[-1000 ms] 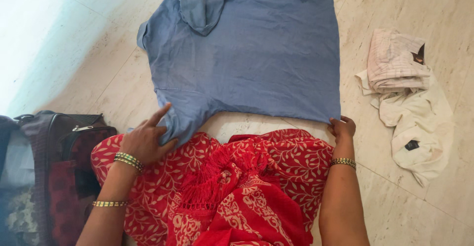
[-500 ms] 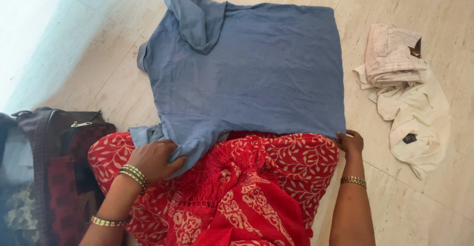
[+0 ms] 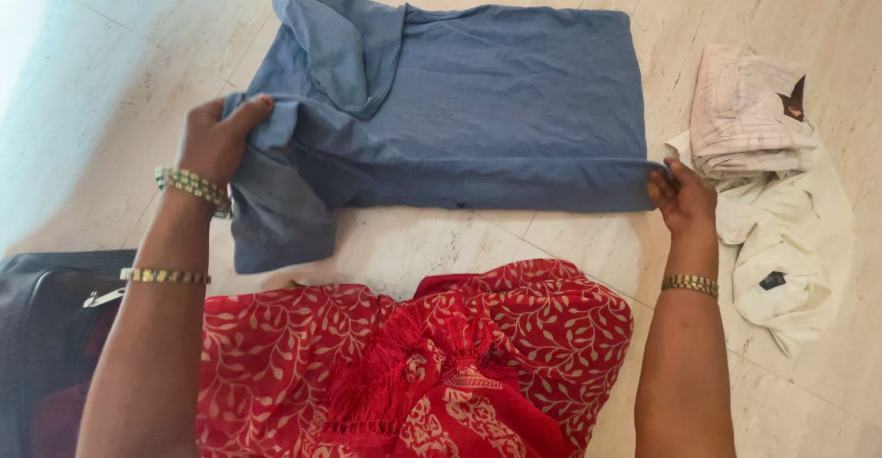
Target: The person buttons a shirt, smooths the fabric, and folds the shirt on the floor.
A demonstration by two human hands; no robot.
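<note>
1. Blue T-shirt point(image 3: 478, 100) lies on the pale stone floor point(image 3: 138, 72), its long axis running left to right, straight ahead of both hands.
2. Left hand point(image 3: 216, 136) is clenched on the bunched sleeve end, with a loose sleeve flap hanging below it.
3. Right hand point(image 3: 682, 196) pinches the opposite corner of the near folded edge.
4. Each hand sits at one end of that edge, neither nearer; folded pale clothes point(image 3: 758, 173) lie just right of the right hand.

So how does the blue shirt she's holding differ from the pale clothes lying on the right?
The blue shirt is spread wide and flat, gripped by the left hand and right hand; the pale clothes lie untouched in a small crumpled pile. The shirt is plain blue; the pile is cream and checked. Both rest on the marble floor.
</note>
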